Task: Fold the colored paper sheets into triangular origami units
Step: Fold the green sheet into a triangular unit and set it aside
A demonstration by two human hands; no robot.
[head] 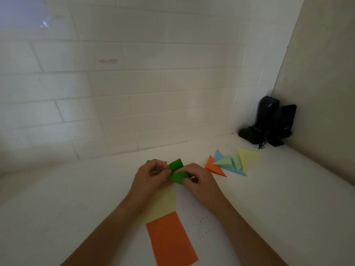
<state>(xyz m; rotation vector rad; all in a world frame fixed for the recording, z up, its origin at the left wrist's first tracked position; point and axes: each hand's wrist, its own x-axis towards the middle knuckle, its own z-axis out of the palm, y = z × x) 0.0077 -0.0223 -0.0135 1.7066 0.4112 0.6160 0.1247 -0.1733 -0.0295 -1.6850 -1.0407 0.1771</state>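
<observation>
Pinching a creased dark green paper sheet [175, 172] between both hands, left [151, 176] and right [197, 179], fingers curled, I hold it just above the matte white worktop [76, 198]; flat yellow [163, 203] and orange rectangular sheets [171, 239] lie beneath, sharp-cornered pastel folded triangles [230, 163] rightward.

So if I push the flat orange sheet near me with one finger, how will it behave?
The orange sheet lies flat and thin on the white table, so it will probably slide easily. It looks very light and would likely bend if lifted by one corner. Its far edge seems to overlap the yellow sheet, which may shift too.
</observation>
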